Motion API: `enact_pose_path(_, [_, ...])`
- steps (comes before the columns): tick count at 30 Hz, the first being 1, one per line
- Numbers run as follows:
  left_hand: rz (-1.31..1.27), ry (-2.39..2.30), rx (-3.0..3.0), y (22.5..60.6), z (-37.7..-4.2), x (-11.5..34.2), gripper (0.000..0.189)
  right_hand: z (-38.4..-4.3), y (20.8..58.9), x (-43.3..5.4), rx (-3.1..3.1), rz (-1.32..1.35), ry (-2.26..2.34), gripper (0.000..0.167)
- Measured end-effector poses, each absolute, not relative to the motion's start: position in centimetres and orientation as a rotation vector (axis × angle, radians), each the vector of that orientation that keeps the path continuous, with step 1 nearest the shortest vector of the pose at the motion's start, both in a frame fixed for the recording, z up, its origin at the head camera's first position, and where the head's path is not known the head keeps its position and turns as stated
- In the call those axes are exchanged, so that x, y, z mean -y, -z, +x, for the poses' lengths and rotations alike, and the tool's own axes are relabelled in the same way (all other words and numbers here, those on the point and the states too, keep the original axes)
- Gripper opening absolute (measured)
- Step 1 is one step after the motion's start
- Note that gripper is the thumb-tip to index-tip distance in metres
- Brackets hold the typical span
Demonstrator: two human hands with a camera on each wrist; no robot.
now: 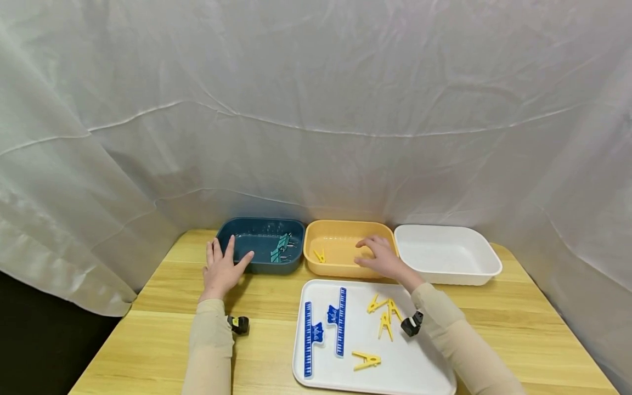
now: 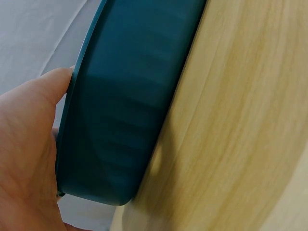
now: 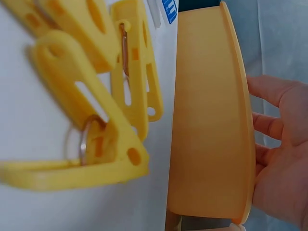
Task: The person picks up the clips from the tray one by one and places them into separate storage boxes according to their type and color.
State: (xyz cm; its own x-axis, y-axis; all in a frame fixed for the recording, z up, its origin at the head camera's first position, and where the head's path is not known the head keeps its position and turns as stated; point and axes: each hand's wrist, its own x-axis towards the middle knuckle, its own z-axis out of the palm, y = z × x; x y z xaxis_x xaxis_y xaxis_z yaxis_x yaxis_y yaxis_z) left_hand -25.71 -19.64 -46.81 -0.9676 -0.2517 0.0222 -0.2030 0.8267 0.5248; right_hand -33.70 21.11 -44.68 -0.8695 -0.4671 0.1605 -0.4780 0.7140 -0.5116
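My left hand (image 1: 222, 272) rests with fingers spread over the front left corner of a dark teal bin (image 1: 257, 267); in the left wrist view its thumb is at the rim. Teal binder clips with wire handles (image 1: 281, 248) lie inside that bin's right end. Over the right part of a yellow bin (image 1: 340, 271), my right hand (image 1: 382, 259) hangs with loosely bent fingers and nothing visible in them. One yellow clothespin (image 1: 321, 256) lies at that bin's left end. Several more yellow clothespins (image 3: 96, 120) lie on a white tray (image 1: 419, 362) below the right wrist.
Two long blue clips with a piano-key pattern, one on the left (image 1: 308, 340) and one farther right (image 1: 340, 321), lie on the tray's left half. A white bin (image 1: 444, 252) stands right of the yellow one. Behind the bins hangs a pale curtain (image 1: 316, 164).
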Motion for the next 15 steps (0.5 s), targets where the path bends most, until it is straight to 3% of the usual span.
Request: enact_pose_path(15, [0.369,0.828,2.931,46.8,-25.7,19.6,0.091,-31.2,44.2,-23.2,2.824,0.784,-0.996,0.043])
